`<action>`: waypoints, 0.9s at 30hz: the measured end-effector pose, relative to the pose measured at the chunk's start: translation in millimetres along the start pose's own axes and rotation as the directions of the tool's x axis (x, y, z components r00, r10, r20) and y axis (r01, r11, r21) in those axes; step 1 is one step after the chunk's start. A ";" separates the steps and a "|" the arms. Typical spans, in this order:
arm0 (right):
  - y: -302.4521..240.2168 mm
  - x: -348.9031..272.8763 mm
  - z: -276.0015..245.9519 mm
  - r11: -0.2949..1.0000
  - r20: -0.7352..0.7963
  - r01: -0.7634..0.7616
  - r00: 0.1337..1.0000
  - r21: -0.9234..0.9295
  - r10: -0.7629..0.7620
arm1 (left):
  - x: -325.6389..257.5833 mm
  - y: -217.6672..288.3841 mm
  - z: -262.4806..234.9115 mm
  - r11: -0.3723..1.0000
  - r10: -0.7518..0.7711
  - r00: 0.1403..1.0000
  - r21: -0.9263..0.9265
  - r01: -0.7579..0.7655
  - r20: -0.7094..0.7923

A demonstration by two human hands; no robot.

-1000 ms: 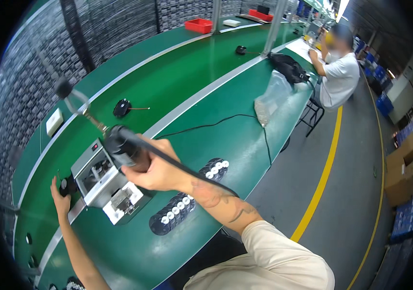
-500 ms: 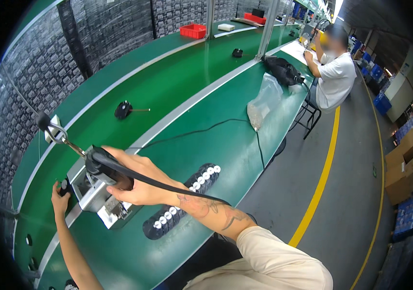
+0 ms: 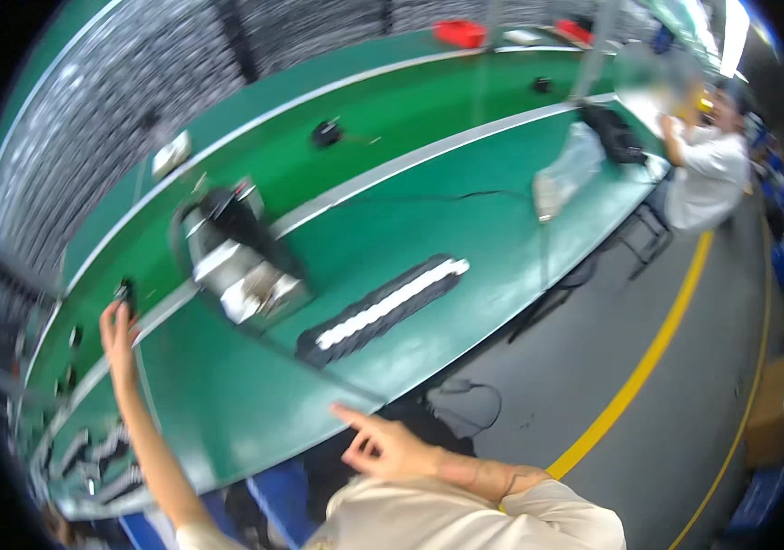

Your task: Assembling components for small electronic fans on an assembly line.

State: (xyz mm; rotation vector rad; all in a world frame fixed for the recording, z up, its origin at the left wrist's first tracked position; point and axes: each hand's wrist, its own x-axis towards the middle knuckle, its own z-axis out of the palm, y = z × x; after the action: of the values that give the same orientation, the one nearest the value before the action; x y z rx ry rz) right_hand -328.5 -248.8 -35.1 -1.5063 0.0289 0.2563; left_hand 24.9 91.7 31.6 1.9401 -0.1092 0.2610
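Note:
My left hand (image 3: 119, 332) reaches over the green belt, its fingers closed around a small black round part (image 3: 124, 291) at the fingertips. My right hand (image 3: 390, 449) is held off the table's near edge, index finger stretched out and nothing in it. Between the hands and farther off stands a silver metal fixture (image 3: 268, 298), blurred by motion. A black corded tool (image 3: 231, 215) is at its far side, its cable looping beside it. A slanted row of black discs with white centres (image 3: 387, 310) lies on the green table to the fixture's right.
A clear plastic bag (image 3: 570, 174) and a black bag (image 3: 612, 133) lie toward the table's far right. Another black part (image 3: 326, 134) rests on the belt. Several dark parts (image 3: 89, 454) lie at near left. A person in a white shirt (image 3: 708, 179) sits at far right.
My right hand has let go of the black corded tool and drawn back toward me, past the table edge. The view has turned, so the table appears shifted. My left hand stays by the belt.

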 end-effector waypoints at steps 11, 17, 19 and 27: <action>-22.3 -78.0 -110.2 0.870 -0.494 0.412 0.717 -0.270 -0.492 | -132.7 50.0 62.4 0.944 -0.307 0.639 0.141 0.298 0.706; -122.1 -131.0 -288.4 0.637 -0.577 0.524 0.300 -0.566 -0.760 | -146.9 56.4 91.3 0.869 0.082 0.775 0.336 -0.364 0.626; -115.0 -121.4 -279.6 0.624 -0.535 0.508 0.330 -0.594 -0.778 | -149.8 62.3 85.2 0.841 0.191 0.761 0.297 -0.453 0.620; 6.6 9.7 -154.5 0.430 -0.354 0.077 0.447 -0.900 -0.821 | -176.3 78.0 84.3 0.794 0.170 0.665 0.299 -0.529 0.727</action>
State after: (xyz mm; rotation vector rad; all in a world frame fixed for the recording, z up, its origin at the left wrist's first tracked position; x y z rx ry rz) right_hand -298.7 -399.6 -54.1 -2.3480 0.1548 -1.1440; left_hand -150.8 -24.0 31.1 2.4354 -1.0261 -0.2026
